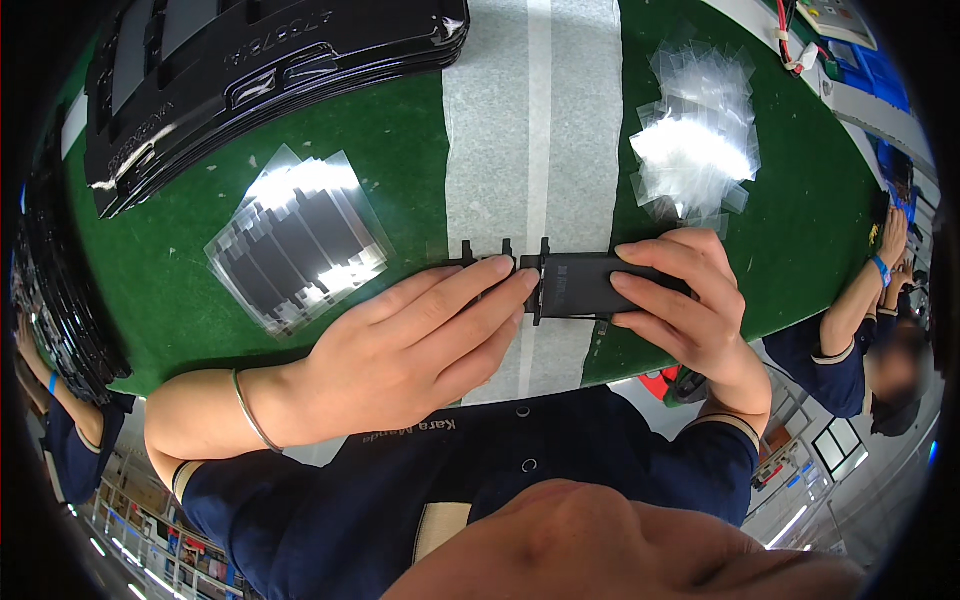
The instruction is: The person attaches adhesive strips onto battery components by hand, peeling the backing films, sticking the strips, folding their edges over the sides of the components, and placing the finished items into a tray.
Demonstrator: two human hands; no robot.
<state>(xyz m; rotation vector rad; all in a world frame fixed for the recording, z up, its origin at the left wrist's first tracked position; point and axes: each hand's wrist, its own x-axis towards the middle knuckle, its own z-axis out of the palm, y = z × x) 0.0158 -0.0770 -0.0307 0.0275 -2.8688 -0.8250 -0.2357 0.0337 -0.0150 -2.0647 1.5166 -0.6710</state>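
A flat black rectangular piece (pixel 580 284), like a battery pack, with faint grey print, lies across the pale strip in front of me. My right hand (pixel 690 295) pinches its right end between thumb and fingers. At the other end my left hand (pixel 410 345) presses its closed fingertips onto the piece, beside a narrow dark edge part (pixel 542 275). Small black tabs (pixel 507 247) stick out beyond the left fingers. The left palm and fingers hide whatever lies beneath them.
A pale paper strip (pixel 490 110) runs over the green table (pixel 410 190). Clear-edged sheets with dark bands (pixel 300 240) lie left; a pile of clear films (pixel 697 135) lies right. Black moulded trays (pixel 200 130) are stacked far left. Another person's arm (pixel 850 300) shows at right.
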